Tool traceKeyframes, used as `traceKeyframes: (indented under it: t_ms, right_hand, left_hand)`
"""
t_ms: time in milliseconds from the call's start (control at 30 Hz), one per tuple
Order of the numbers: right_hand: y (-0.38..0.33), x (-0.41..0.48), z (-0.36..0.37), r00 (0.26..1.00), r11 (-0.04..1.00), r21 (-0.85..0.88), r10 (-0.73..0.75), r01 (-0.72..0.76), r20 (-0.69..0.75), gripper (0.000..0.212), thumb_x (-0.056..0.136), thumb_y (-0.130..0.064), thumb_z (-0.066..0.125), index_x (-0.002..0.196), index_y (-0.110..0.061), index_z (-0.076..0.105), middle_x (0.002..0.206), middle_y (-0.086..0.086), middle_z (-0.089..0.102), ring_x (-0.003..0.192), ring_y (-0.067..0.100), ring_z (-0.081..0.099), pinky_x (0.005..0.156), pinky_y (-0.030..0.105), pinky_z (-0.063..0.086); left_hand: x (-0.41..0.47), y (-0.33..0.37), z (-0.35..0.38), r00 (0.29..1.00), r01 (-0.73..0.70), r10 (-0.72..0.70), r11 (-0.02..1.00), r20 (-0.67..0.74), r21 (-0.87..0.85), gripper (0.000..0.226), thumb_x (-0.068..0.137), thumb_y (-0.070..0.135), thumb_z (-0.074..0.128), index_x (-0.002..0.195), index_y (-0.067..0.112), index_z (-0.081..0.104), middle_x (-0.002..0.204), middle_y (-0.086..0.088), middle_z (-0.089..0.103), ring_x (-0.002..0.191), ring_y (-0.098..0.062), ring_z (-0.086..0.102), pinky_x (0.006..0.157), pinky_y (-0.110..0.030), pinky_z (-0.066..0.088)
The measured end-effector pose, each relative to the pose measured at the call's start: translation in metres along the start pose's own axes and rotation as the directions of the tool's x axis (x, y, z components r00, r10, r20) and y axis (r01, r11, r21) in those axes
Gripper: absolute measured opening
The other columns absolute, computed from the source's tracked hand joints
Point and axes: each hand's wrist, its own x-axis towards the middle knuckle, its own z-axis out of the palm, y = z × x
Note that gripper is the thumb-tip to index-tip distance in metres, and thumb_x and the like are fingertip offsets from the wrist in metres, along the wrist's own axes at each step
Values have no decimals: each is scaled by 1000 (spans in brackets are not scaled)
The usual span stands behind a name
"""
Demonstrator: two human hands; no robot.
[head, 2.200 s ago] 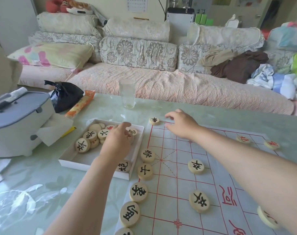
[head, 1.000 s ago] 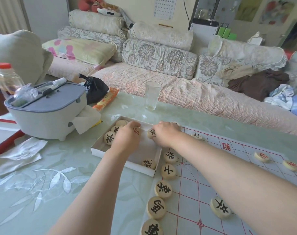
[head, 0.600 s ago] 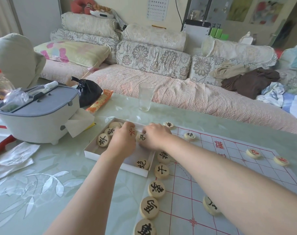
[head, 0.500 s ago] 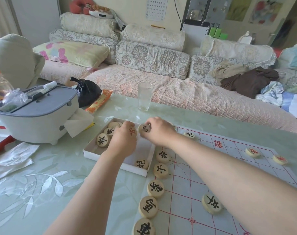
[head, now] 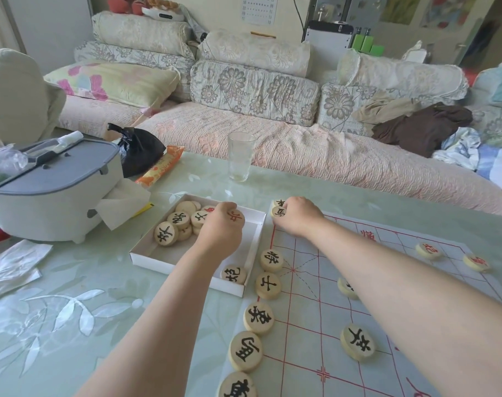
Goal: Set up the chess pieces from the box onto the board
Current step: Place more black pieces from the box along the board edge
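Note:
A white box (head: pixel 255 239) on the table holds several round wooden chess pieces (head: pixel 166 232) with black or red characters. My left hand (head: pixel 219 232) is inside the box and grips a red-marked piece (head: pixel 235 216). My right hand (head: pixel 297 214) holds a black-marked piece (head: pixel 278 211) at the far left corner of the paper board (head: pixel 315 310), beside another piece (head: pixel 279 202) lying there. Several black pieces (head: pixel 258 318) line the board's left edge. Two red pieces (head: pixel 428 250) lie at the far right.
A clear glass (head: pixel 240 156) stands beyond the box. A grey-lidded white container (head: pixel 52 190), tissue, a black bag (head: pixel 139 151) and an orange packet (head: pixel 159 167) sit at the left. A sofa with cushions runs behind the table.
My right hand lifted a black-marked piece out of the box and carried it right to the board's far left corner. My left hand stayed in the box with its red-marked piece.

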Motion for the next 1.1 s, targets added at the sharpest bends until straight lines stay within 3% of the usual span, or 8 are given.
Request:
traceKeyframes:
  t_ms: [100,200,300,400,567,733,900,1100]
  right_hand:
    - [1,0,6,1000,1000,23,18,-18,-4,25,82,-37,57,76,-13,55,81,7,57,80,31,57,57,28,37]
    - [6,-3,5,999,996,91,9,-6,-31,40,80,-42,62,106,-13,59,104,8,59,97,31,59,76,33,49]
    - [10,-19,-8,995,970,235,-48,68,-93,54,81,-38,66,129,-19,52,120,3,52,109,23,54,89,31,43]
    - [15,-51,-26,969,900,361,-210,244,-133,41,88,-20,64,129,-22,56,111,-2,56,94,6,56,76,13,35]
    - [40,-109,-50,918,834,387,-380,392,-111,57,79,-3,68,131,-25,60,112,-15,54,66,-2,54,68,6,37]
    - [81,-149,-78,941,867,367,-325,337,-97,53,75,-16,82,124,-29,65,104,-18,59,61,-1,52,64,5,37]
    - [125,-183,-101,964,867,423,-249,264,-93,43,73,-20,85,111,-30,69,104,-15,63,62,-6,51,61,8,36]
    - [178,-212,-118,981,891,409,-182,196,-73,46,77,-18,83,120,-22,67,106,-11,64,66,-20,52,62,2,35]
  left_hand:
    - [1,-3,2,1000,3,-3,1000,1,5,45,94,19,53,137,23,41,120,-4,57,106,-24,62,91,-40,51]
    - [2,-2,3,1000,8,-8,1000,3,-28,41,91,21,62,129,20,46,109,-4,62,94,-19,64,69,-30,52]
    - [-1,7,8,1000,-7,8,999,24,-54,34,88,21,67,119,20,53,93,0,68,82,-13,66,68,-33,55]
    - [-11,19,19,998,-45,47,998,43,-50,35,83,24,72,115,18,60,90,3,70,83,-15,68,79,-39,58]
    - [-45,48,50,985,-89,102,991,137,-100,26,78,26,78,99,21,64,85,1,70,68,-13,63,59,-26,49]
    - [-81,70,76,956,-124,155,983,250,-136,7,74,23,79,75,27,73,59,8,66,55,-9,53,55,-21,41]
    - [-111,88,107,943,-71,130,978,308,-195,30,73,24,80,98,15,66,80,-1,74,60,-11,63,62,-26,51]
    - [-137,101,156,888,-182,217,975,405,-124,9,82,32,71,80,24,74,76,-5,71,65,-15,57,64,-31,47]
